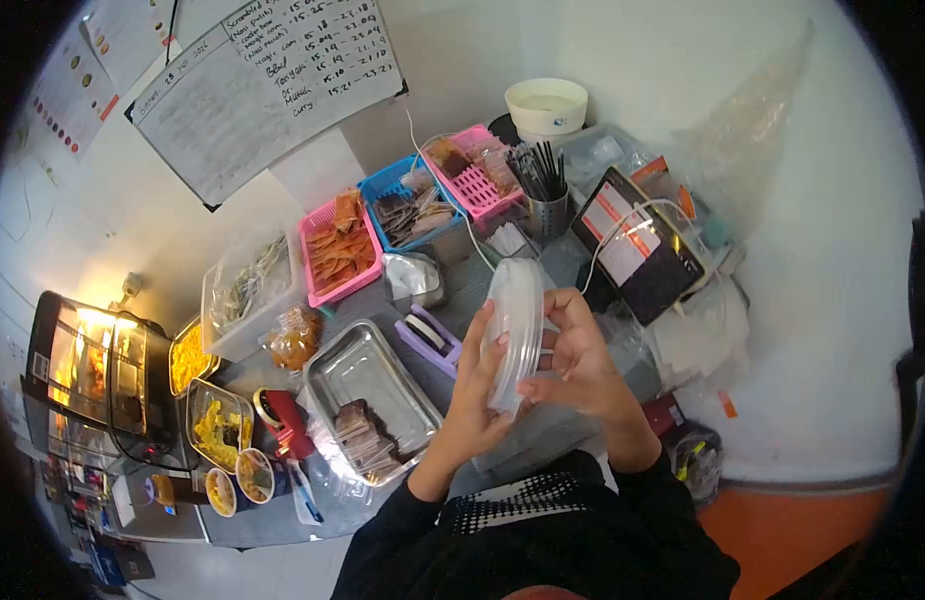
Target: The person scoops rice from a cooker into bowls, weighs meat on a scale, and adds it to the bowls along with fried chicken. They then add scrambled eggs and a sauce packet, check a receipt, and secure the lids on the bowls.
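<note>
A stack of clear round plastic lids point(517, 330) is held up on edge between both hands, in front of my chest. My left hand point(477, 375) grips the stack's left side, its fingers and thumb closed on it. On the right side my right hand point(577, 360) has its thumb and fingers bent against the rims. Below and to the left of the hands lies a steel tray point(367, 370) with dark flat packets point(364, 440) in it. A purple tape dispenser point(428, 340) is just left of my left hand.
Pink baskets point(339, 250) and a blue basket point(410, 212) of sachets line the wall. A tablet point(637, 245) with a white cable leans at the right, near a cup of black straws point(547, 210). Food trays point(220, 425) and a lit warmer point(97, 360) stand at the left.
</note>
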A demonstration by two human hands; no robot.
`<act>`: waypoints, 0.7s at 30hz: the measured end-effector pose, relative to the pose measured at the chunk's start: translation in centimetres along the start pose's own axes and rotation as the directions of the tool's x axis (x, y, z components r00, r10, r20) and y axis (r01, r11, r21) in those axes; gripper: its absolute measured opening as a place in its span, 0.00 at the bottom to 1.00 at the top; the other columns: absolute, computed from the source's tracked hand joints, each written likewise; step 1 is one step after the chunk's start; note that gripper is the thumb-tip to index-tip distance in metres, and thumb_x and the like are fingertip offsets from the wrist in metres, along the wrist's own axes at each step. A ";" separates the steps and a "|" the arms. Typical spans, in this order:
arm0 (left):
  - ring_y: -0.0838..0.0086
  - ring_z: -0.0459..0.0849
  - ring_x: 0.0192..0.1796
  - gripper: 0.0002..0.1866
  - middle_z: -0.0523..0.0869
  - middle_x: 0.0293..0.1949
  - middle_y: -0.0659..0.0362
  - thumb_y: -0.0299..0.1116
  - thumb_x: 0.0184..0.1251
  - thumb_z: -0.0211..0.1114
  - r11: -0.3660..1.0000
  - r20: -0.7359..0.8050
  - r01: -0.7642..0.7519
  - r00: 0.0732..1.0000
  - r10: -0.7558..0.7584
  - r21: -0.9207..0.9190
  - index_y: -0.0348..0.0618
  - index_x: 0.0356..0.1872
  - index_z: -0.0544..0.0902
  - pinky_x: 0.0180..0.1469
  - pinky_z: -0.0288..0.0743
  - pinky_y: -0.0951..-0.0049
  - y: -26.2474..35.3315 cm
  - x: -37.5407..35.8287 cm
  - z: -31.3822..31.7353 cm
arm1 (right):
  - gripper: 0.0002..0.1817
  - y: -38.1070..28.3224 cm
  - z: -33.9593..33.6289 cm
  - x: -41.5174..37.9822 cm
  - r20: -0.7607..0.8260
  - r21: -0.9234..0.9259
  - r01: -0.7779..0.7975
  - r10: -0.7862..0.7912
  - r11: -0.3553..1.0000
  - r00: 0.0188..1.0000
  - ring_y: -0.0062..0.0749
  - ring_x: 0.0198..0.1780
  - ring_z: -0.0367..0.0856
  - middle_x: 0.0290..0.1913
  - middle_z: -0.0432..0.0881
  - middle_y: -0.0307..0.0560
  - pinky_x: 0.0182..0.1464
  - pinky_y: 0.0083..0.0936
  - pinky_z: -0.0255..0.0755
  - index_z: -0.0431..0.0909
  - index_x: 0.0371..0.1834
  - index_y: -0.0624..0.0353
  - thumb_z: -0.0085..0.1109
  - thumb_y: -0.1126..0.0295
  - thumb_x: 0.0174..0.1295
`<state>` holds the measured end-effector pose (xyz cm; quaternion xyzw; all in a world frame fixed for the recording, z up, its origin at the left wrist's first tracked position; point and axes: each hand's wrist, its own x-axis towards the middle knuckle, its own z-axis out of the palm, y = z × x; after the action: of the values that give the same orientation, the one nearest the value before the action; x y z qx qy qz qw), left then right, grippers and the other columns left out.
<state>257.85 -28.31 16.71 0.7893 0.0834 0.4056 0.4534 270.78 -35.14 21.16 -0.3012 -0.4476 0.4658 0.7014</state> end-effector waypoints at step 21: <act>0.66 0.56 0.62 0.39 0.58 0.59 0.50 0.56 0.60 0.46 0.779 -0.104 0.150 0.958 -0.266 -0.609 0.39 0.62 0.47 0.60 0.50 0.68 0.1 -5.1 -1.5 | 0.06 3.4 7.5 -3.2 -0.007 -0.770 0.180 -0.290 0.613 0.957 0.28 0.37 0.70 0.36 0.69 0.47 0.39 0.21 0.65 0.70 0.30 0.64 0.54 0.79 0.50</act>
<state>253.36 -29.93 14.28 0.5516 0.0806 0.4297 0.7103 262.17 -36.73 20.32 -0.5361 -0.5902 0.1175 0.5919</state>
